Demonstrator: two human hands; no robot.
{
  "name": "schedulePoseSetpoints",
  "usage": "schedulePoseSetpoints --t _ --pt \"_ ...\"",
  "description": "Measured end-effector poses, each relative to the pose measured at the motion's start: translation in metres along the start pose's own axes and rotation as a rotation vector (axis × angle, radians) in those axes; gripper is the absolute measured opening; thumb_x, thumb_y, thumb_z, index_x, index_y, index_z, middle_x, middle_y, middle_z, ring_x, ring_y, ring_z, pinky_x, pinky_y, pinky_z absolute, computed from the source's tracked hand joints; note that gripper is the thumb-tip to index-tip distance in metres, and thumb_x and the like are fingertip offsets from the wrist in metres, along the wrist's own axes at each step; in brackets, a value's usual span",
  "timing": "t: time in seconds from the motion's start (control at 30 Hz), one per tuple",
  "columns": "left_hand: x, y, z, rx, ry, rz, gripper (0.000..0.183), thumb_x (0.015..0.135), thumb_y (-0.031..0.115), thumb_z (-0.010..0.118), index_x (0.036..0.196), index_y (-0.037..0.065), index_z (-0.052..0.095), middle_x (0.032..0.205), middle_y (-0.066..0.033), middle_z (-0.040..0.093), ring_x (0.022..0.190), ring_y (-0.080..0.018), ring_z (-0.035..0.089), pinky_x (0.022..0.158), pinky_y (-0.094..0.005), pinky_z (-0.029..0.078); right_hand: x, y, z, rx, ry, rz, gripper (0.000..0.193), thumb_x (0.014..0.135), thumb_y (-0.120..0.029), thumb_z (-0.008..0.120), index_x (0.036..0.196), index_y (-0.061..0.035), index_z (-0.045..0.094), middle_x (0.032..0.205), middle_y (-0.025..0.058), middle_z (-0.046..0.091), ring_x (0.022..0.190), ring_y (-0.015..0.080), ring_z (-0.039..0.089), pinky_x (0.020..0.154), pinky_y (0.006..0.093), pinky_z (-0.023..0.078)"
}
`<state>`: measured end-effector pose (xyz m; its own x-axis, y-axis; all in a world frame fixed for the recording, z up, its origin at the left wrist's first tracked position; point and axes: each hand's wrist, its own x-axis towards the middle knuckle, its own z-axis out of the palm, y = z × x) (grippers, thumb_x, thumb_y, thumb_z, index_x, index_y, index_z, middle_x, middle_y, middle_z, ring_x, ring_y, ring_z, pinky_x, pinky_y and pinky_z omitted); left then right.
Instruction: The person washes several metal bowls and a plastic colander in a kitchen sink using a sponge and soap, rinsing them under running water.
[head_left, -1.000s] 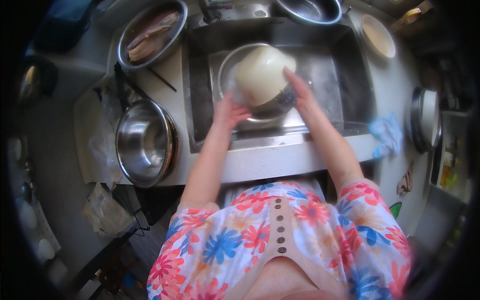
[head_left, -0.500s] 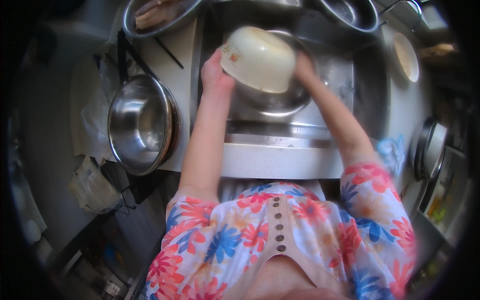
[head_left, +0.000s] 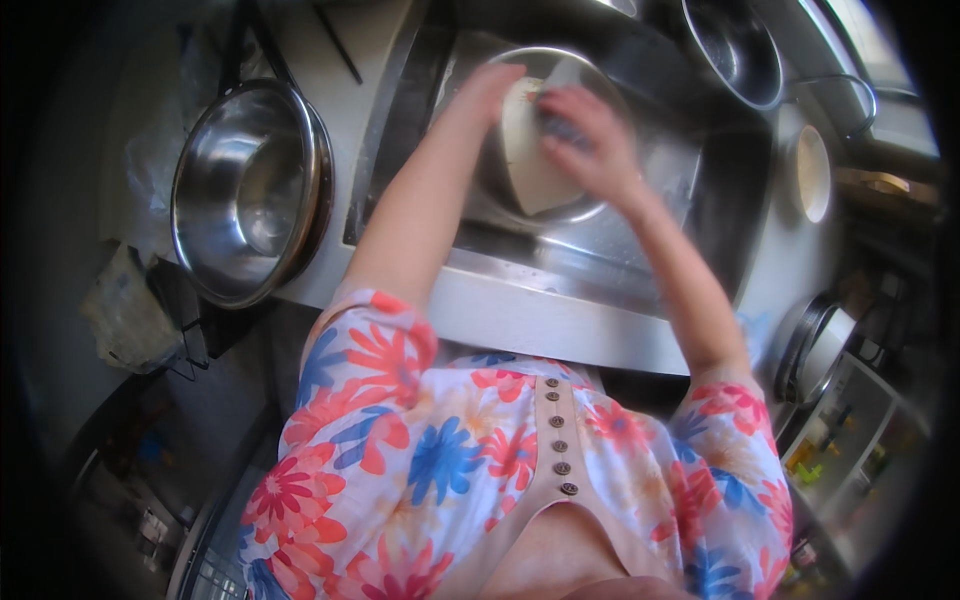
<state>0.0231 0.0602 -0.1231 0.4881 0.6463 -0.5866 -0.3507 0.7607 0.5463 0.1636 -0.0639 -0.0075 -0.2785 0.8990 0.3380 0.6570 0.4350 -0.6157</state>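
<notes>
A cream-coloured bowl [head_left: 530,165] is tilted on its side over a round stainless-steel basin [head_left: 548,218] in the sink. My left hand [head_left: 498,85] grips the bowl's far left edge, its fingers partly hidden behind it. Against the bowl, on the right, my right hand [head_left: 598,140] is closed round a dark blue-grey pad [head_left: 562,130]. Motion smears the pad, so its exact kind does not show. The basin stands on the bottom of the steel sink [head_left: 670,165].
Stacked steel pans [head_left: 250,190] with dark handles stand on the left counter. A metal bowl [head_left: 735,55] is at the back right, beside a curved tap [head_left: 862,100]. A white dish [head_left: 811,172] lies on the right counter, nearer me some stacked pans [head_left: 815,350].
The cream bowl has turned from upside-down to tilted on its side, lower over the basin. My right hand has come round from behind it to its right side. The view has shifted.
</notes>
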Motion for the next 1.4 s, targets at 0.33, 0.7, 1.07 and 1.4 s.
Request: schedulePoseSetpoints --t 0.33,0.7,1.07,1.4 --pt "-0.092 -0.031 0.032 -0.441 -0.408 0.037 0.047 0.09 0.035 0.024 0.12 0.0 0.037 0.121 -0.0146 0.043 0.11 -0.0281 0.043 0.095 -0.0404 0.033 0.007 0.021 0.01 0.033 -0.037 0.482 0.046 0.079 -0.041 0.049 0.113 -0.0102 0.05 0.126 0.0075 0.04 0.119 0.0272 0.032 0.092 0.0441 0.028" --pt "-0.012 -0.032 0.031 -0.121 0.124 0.127 0.02 0.081 0.01 0.044 0.094 -0.002 0.053 0.093 -0.0134 0.056 0.083 -0.022 0.053 0.068 -0.0339 0.045 0.027 0.016 0.024 -0.505 -0.088 -0.025 0.041 0.07 -0.009 0.05 0.111 -0.007 0.048 0.119 0.0078 0.045 0.114 0.0237 0.039 0.09 0.0432 0.03" --pt "-0.048 -0.016 0.069 0.198 0.304 0.259 0.045 0.084 0.038 0.042 0.099 -0.003 0.054 0.094 -0.0145 0.057 0.08 -0.0234 0.054 0.07 -0.0354 0.042 0.036 0.041 0.024 -0.464 0.114 0.095 0.038 0.067 -0.017 0.055 0.104 -0.0082 0.056 0.106 0.0103 0.055 0.103 0.0275 0.049 0.086 0.0441 0.036" --pt "-0.076 -0.025 0.025 0.175 0.229 0.438 0.03 0.083 0.022 0.041 0.091 -0.003 0.055 0.084 -0.0105 0.058 0.074 -0.0168 0.054 0.067 -0.0291 0.042 -0.02 0.087 0.021 0.846 -0.09 1.365 0.024 0.077 -0.019 0.048 0.088 -0.0007 0.06 0.082 0.0126 0.061 0.07 0.0222 0.059 0.064 0.0366 0.047"
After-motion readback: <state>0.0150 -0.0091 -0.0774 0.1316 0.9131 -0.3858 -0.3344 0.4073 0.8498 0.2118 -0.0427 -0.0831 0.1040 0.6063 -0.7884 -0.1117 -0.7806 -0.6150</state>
